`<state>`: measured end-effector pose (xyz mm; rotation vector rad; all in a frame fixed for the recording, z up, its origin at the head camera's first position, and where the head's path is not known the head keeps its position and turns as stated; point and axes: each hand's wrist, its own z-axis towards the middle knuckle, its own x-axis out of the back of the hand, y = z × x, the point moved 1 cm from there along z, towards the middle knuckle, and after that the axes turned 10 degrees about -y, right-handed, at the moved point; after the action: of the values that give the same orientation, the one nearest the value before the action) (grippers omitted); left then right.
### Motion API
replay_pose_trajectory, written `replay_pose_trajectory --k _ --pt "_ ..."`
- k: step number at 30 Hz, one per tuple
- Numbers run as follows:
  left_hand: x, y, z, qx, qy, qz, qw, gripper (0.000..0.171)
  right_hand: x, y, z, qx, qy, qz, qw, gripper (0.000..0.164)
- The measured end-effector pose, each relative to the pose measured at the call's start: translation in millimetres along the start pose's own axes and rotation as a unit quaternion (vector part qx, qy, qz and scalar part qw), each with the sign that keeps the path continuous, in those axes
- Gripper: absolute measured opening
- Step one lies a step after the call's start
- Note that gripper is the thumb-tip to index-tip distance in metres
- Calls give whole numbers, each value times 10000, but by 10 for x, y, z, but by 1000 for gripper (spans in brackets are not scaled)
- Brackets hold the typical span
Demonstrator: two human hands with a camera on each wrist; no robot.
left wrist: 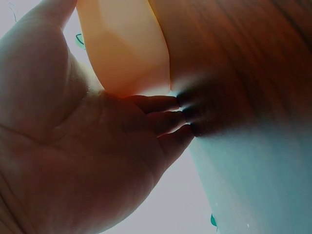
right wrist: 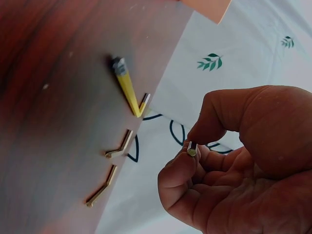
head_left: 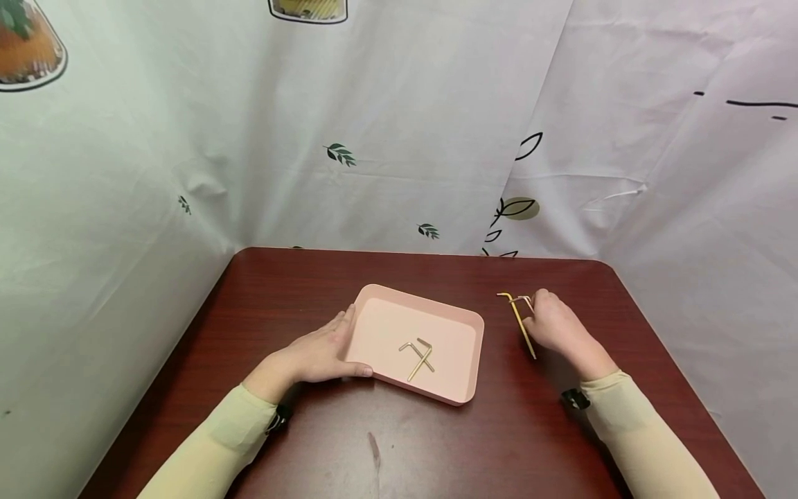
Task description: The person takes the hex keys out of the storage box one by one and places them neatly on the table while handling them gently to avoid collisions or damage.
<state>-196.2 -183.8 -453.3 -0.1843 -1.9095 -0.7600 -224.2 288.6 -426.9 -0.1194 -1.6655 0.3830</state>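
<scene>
My left hand (head_left: 318, 350) rests on the left end of a pink tray (head_left: 386, 312), its fingers along the outer wall and its thumb at the near rim. In the left wrist view, the fingers (left wrist: 163, 105) lie against the tray's side. Two brass-coloured hex keys (head_left: 420, 364) lie crossed inside the tray. Right of the tray, my right hand (head_left: 555, 326) pinches a small hex key (right wrist: 192, 150) between thumb and fingers; it shows nearly end-on in the right wrist view. Beside that hand lies a longer yellow hex key (head_left: 522, 326).
Two smaller hex keys, one (right wrist: 121, 146) above the other (right wrist: 101, 187) in the right wrist view, lie on the dark red-brown table (head_left: 299, 277). White printed cloth (head_left: 399, 104) hangs behind the table and at both sides.
</scene>
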Motion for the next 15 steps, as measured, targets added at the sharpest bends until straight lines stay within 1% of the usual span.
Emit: replay_pose_trajectory --k 9,15 --pt "2 4 8 5 7 18 10000 135 31 145 31 -213 -130 -71 9997 26" --pt "1 -2 9 53 -38 25 10000 137 60 205 37 -277 -195 -128 9993 29"
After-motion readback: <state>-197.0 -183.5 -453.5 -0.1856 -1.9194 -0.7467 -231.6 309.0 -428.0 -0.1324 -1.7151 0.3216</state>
